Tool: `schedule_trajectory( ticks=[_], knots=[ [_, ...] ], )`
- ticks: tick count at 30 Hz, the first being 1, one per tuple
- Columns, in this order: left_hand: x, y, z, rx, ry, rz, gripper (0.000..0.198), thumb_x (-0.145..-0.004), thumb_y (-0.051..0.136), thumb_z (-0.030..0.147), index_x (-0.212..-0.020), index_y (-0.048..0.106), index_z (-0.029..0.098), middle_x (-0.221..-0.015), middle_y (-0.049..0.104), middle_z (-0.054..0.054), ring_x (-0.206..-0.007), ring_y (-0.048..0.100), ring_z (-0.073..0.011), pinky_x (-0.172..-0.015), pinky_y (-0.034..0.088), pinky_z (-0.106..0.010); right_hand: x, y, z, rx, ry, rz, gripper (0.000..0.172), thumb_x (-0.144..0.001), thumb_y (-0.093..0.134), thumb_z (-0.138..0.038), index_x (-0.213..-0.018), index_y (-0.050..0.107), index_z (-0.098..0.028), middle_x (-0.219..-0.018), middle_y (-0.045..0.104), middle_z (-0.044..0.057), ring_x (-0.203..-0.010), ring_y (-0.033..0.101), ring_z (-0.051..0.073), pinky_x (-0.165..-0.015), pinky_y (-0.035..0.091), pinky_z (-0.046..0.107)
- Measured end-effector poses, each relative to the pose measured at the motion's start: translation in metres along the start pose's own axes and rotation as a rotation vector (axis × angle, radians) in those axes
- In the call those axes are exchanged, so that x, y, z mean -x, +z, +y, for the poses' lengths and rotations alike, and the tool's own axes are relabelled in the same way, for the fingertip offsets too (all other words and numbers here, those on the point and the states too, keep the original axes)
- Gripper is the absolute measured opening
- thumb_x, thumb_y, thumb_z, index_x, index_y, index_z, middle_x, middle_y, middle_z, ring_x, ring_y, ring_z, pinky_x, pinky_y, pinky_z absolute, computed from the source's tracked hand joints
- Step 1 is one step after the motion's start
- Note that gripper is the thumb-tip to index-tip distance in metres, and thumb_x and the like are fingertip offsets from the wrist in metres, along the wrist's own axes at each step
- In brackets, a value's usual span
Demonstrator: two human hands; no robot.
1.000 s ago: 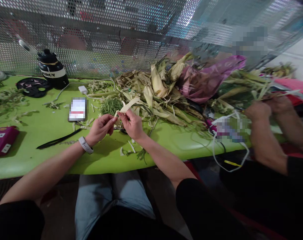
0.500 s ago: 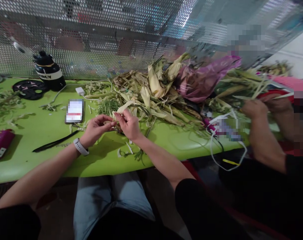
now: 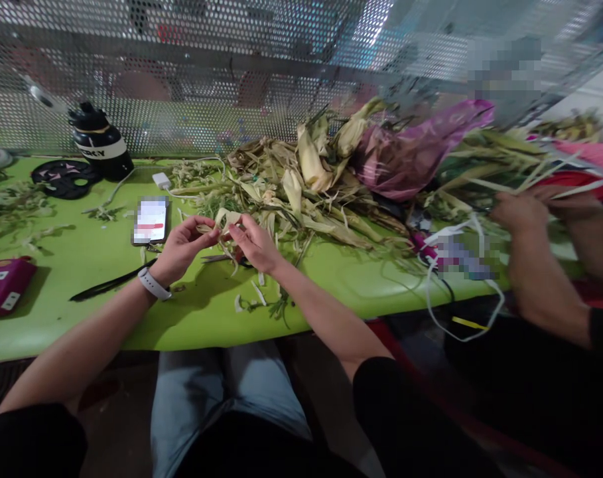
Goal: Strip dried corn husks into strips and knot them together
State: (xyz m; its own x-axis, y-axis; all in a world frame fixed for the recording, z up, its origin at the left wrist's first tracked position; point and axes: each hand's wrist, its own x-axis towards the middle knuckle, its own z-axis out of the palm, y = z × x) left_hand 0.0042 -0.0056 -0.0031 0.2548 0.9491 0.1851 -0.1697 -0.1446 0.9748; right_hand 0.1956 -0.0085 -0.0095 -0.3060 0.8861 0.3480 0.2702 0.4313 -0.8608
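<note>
- Pale husk strip (image 3: 225, 218) is pinched between fingertips of left hand (image 3: 182, 244) and right hand (image 3: 254, 243).
- Both hands are held above green table (image 3: 82, 259), near husk pile (image 3: 301, 189).

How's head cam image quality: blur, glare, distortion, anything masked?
Head view: wide-angle warp bows the green table edge and the perforated screen; left hand, right hand and the husk strip they pinch are sharp; the top right corner smears, the co-worker's hand is soft; the phone is pixelated; light is even, soft shadows under the wrists, a bright sheen high on the mesh.
</note>
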Motion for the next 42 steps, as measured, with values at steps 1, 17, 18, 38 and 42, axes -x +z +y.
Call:
schedule_trajectory(
  ticks=[1,17,18,38,42],
  knots=[
    [-0.001,-0.001,0.001,0.004,-0.008,-0.011,0.030,-0.073,0.081,0.032,-0.094,0.064,0.017,-0.080,0.071,-0.001,-0.071,0.068,-0.0100,-0.076,0.059,-0.025,-0.001,-0.002,0.000,0.010,0.006,-0.032,0.039,-0.097,0.042,-0.056,-0.107,0.055,-0.021,-0.067,0.065,-0.003,-0.048,0.058,0.009,-0.049,0.044,0.021],
    [-0.003,-0.003,0.008,-0.022,-0.086,0.113,0.037,-0.075,0.077,0.025,-0.106,0.060,0.017,-0.077,0.062,0.003,-0.071,0.063,-0.0085,-0.069,0.057,-0.022,0.000,0.002,0.009,0.634,-0.458,-0.041,0.025,-0.097,0.052,-0.032,-0.100,0.073,-0.019,-0.088,0.069,0.006,-0.075,0.060,0.014,-0.070,0.045,0.027],
    [-0.003,-0.002,0.007,-0.005,-0.099,0.114,0.035,-0.075,0.077,0.025,-0.104,0.060,0.017,-0.079,0.062,0.002,-0.072,0.063,-0.0083,-0.070,0.056,-0.022,0.000,0.002,0.010,0.657,-0.467,-0.053,0.025,-0.097,0.052,-0.032,-0.102,0.073,-0.019,-0.088,0.070,0.006,-0.074,0.060,0.015,-0.070,0.044,0.027],
    [-0.004,-0.003,0.001,-0.533,0.165,0.098,0.026,-0.078,0.071,0.041,-0.085,0.071,0.016,-0.074,0.067,-0.004,-0.063,0.054,-0.0118,-0.058,0.042,-0.023,0.010,-0.008,-0.014,0.763,-0.604,0.061,0.015,-0.089,0.064,-0.037,-0.082,0.072,-0.028,-0.117,0.067,0.003,-0.127,0.045,0.028,-0.115,0.020,0.052],
    [0.000,-0.001,0.009,-0.399,0.055,-0.048,0.030,-0.076,0.074,0.044,-0.085,0.072,0.016,-0.072,0.067,-0.003,-0.059,0.052,-0.0102,-0.055,0.041,-0.022,0.003,-0.018,-0.014,0.643,-0.534,0.186,0.021,-0.086,0.067,-0.043,-0.076,0.067,-0.025,-0.116,0.066,0.004,-0.127,0.047,0.028,-0.116,0.022,0.055]
  ],
)
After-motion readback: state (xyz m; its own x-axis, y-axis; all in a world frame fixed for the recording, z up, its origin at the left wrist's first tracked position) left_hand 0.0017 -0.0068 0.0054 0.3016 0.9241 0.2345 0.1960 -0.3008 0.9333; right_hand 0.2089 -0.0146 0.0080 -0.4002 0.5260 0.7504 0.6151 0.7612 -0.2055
